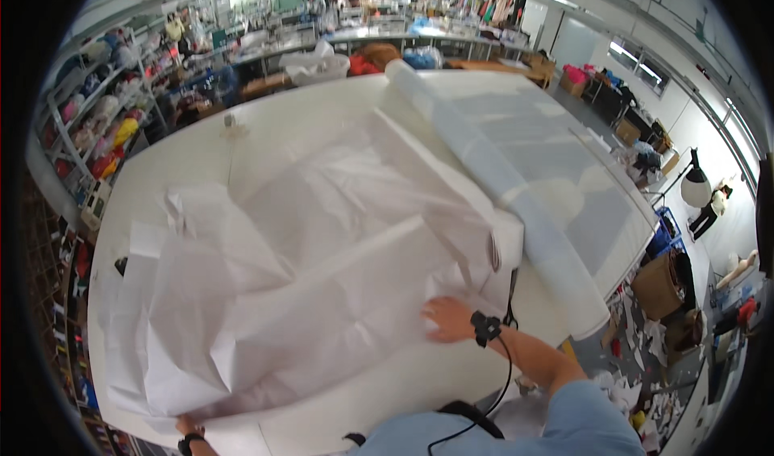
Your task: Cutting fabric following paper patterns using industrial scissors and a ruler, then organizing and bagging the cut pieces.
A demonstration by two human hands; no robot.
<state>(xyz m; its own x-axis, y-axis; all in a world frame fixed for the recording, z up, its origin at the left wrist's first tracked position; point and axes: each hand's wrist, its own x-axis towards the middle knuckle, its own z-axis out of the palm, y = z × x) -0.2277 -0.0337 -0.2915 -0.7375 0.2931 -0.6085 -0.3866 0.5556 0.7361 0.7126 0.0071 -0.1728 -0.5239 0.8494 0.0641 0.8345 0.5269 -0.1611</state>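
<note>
A large, creased white sheet (322, 295), paper-like, lies loosely spread and partly folded over the pale table. My right hand (448, 320) rests on its near right part, fingers spread, beside a thick folded or rolled end (506, 242) of the sheet. At the near left corner, my left hand (189, 427) is at the sheet's lower edge, its fingers apparently closed on it; they show only in part. Both wrists wear black bands, and a cable runs from the right one.
A long pale-blue roll (500, 182) lies across the right side of the white table (185, 154), beside flat bluish sheeting (532, 125). Shelves of coloured goods (101, 109) stand at left. Cardboard boxes (657, 287) and paper scraps (637, 335) are on the floor at right.
</note>
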